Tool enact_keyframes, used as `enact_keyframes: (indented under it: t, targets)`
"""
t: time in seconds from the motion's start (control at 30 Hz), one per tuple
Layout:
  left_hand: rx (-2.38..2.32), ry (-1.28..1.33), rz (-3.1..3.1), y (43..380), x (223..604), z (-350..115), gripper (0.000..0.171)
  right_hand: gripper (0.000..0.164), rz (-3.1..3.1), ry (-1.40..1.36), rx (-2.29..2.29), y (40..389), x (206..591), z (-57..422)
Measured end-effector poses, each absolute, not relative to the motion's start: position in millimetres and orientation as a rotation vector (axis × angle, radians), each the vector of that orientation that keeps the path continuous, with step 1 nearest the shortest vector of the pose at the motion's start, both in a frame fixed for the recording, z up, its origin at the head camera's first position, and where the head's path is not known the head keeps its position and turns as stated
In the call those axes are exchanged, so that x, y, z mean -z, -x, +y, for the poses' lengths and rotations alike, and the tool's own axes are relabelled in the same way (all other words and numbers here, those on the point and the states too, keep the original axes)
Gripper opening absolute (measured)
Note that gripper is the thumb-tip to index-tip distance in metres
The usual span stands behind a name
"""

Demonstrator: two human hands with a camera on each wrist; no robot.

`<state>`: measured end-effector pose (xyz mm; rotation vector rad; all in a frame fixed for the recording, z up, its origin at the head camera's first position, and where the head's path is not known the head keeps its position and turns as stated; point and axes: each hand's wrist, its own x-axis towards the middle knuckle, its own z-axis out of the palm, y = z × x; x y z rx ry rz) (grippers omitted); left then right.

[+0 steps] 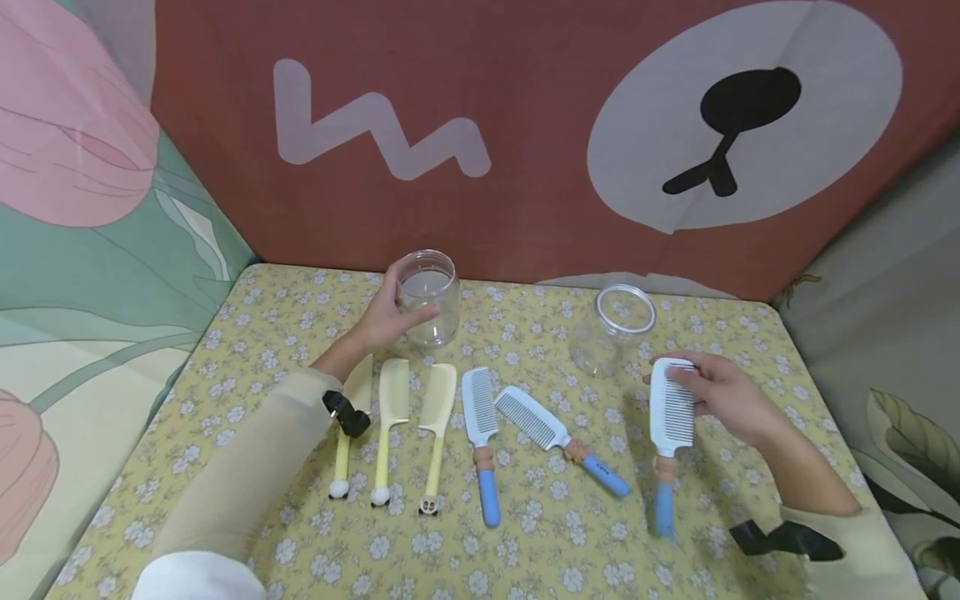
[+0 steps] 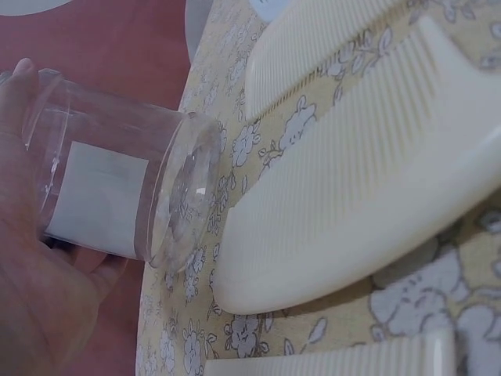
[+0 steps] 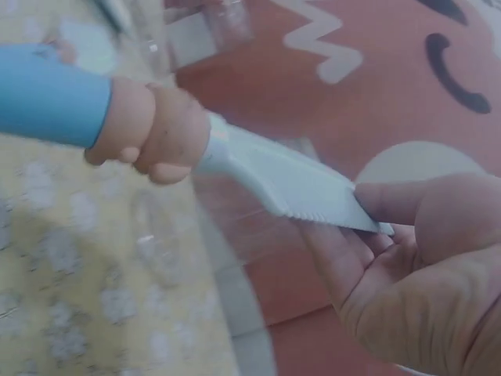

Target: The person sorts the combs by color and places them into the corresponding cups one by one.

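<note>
My left hand (image 1: 393,314) grips a clear jar (image 1: 444,323) near the back edge of the table, thumb and fingers around its side. In the left wrist view the jar is open at the top and bears a white label (image 2: 102,197). My right hand (image 1: 729,393) pinches the toothed head of a pale blue comb (image 1: 666,408), whose blue handle (image 1: 663,510) hangs down with a brown figure at its neck. This comb is above the table at the right. A second clear jar (image 1: 592,354) stands between the hands, to the left of the held comb.
Two more blue combs, one upright (image 1: 480,408) and one slanted (image 1: 536,419), lie mid-table. Left of them are three cream combs with yellow handles, including the middle comb (image 1: 393,396); my left sleeve partly covers the leftmost. A floral cloth (image 1: 547,542) covers the table; printed curtains enclose it.
</note>
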<state>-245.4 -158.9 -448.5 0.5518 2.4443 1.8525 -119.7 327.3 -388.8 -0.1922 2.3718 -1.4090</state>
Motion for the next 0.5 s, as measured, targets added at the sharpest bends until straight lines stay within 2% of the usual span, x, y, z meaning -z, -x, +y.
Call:
enact_keyframes:
  t: [0.3, 0.5]
  targets:
    - [-1.855, -0.557, 2.447, 245, 449, -159, 0.093, 0.034, 2.375, 0.394, 1.633, 123, 354, 323]
    - [-1.86, -0.578, 2.424, 242, 444, -158, 0.092, 0.037, 2.348, 0.454, 1.825, 130, 339, 300]
